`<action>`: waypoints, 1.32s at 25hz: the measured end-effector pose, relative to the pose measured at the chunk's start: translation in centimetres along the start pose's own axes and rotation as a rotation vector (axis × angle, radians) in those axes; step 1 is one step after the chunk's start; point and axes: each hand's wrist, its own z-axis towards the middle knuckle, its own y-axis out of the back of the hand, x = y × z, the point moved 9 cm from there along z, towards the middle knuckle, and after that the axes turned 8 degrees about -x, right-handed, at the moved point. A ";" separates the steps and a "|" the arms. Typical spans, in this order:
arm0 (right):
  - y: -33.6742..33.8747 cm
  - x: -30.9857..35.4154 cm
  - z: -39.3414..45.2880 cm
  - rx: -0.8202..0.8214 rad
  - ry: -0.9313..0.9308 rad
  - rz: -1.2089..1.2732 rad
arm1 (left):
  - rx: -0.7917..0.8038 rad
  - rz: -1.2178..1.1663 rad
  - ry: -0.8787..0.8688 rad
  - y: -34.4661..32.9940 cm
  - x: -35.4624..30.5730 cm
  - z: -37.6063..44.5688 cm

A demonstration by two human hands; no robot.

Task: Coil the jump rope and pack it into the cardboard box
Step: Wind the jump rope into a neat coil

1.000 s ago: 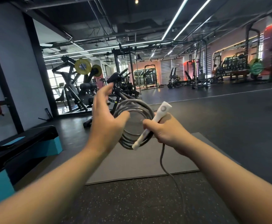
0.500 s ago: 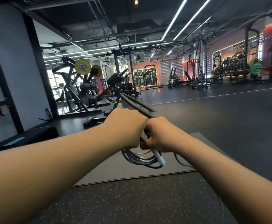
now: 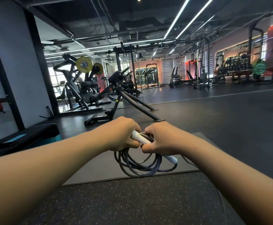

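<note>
The jump rope (image 3: 140, 166) is a dark grey cord wound into several loops, hanging below my two fists. Its white handle (image 3: 139, 139) runs slanted between my hands, and its lower end sticks out under my right hand. My left hand (image 3: 121, 133) is closed around the upper end of the handle and the top of the coil. My right hand (image 3: 163, 138) is closed on the handle and cord just beside it, the two hands touching. A loose strand trails off to the lower right. No cardboard box is in view.
A dark grey mat (image 3: 103, 166) lies on the speckled rubber floor under my hands. A black and teal step platform (image 3: 24, 138) stands at the left. A black bench frame (image 3: 119, 101) and weight machines stand behind, with open floor to the right.
The coil was held up at chest height with my left hand open against it; both hands then closed on it and lowered. The handle has turned from pointing up to slanting downward.
</note>
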 end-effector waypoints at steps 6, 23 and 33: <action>-2.5 1.0 0.6 0.054 0.012 -0.089 | -0.109 0.547 0.009 0.6 -3.2 0.2; -0.5 -8.7 -2.9 -0.088 -0.303 0.878 | -0.271 -0.204 0.287 2.6 6.6 -3.2; -5.0 -1.2 -2.4 -0.465 -0.453 1.479 | -0.608 -1.125 0.888 -5.2 3.8 -2.7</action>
